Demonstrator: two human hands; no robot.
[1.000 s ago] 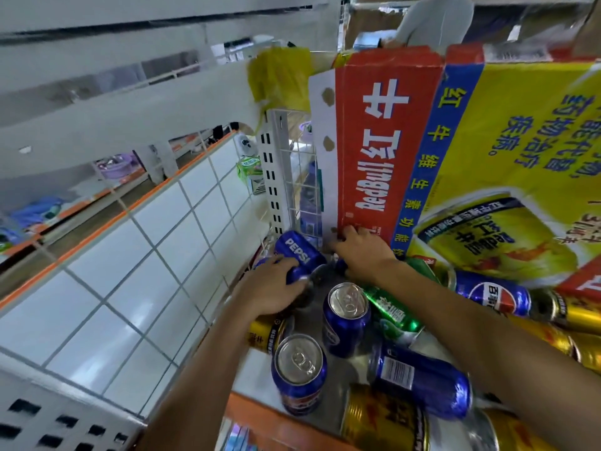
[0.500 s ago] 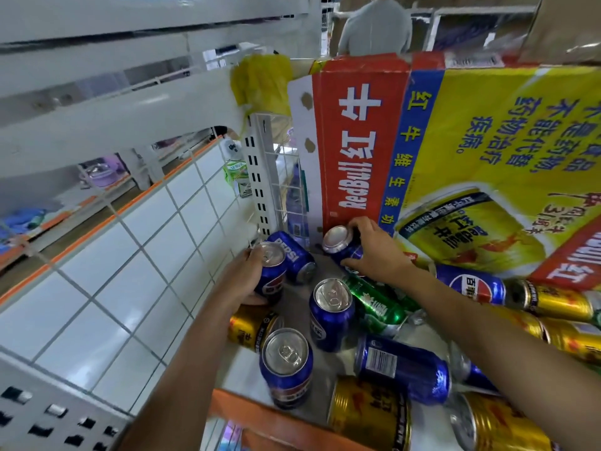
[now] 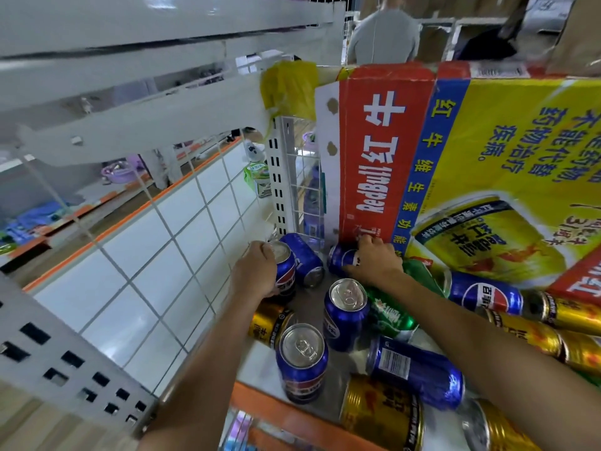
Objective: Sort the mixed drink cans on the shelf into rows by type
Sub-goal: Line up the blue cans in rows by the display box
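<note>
- White store shelf [image 3: 260, 366] holds mixed drink cans, with a wire grid [image 3: 169, 236] fencing its left side.
- Left hand [image 3: 257, 275] grips an upright blue can [image 3: 286, 271] at the back left corner, fingers curled round it.
- Two standing blue cans [image 3: 346, 310] sit nearer the front.
- Right hand [image 3: 374, 260] clamps another blue can [image 3: 341, 260] against the Red Bull box [image 3: 455, 151].
- Green can [image 3: 387, 314] and gold cans [image 3: 536, 333] lie toppled rightward.
</note>
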